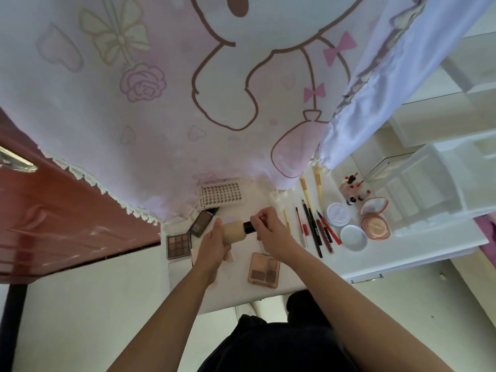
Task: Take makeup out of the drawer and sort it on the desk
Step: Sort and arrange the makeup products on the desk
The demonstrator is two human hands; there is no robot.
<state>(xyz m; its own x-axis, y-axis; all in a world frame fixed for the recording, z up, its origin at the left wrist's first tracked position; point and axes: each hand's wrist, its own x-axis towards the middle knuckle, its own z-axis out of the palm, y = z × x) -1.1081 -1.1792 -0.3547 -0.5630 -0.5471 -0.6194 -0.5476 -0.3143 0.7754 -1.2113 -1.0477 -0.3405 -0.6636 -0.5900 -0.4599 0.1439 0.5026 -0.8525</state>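
Head view: foundation bottle (pixel 234 229) held sideways above the desk (pixel 236 288). Left hand (pixel 212 247) wraps its beige body; right hand (pixel 269 229) pinches the black cap. Risk: if the cap loosens, the bottle may drop onto the open palette (pixel 264 268) nearby.

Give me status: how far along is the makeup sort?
Well along, by the look. Already laid out on the desk: pencils and liners in a row, yellow-handled brushes, compacts, small bottles and eyeshadow palettes. In hand: a beige bottle, with the left hand round its body and the right hand fingers on its black cap. Left: set it down. The drawer's contents aren't visible.
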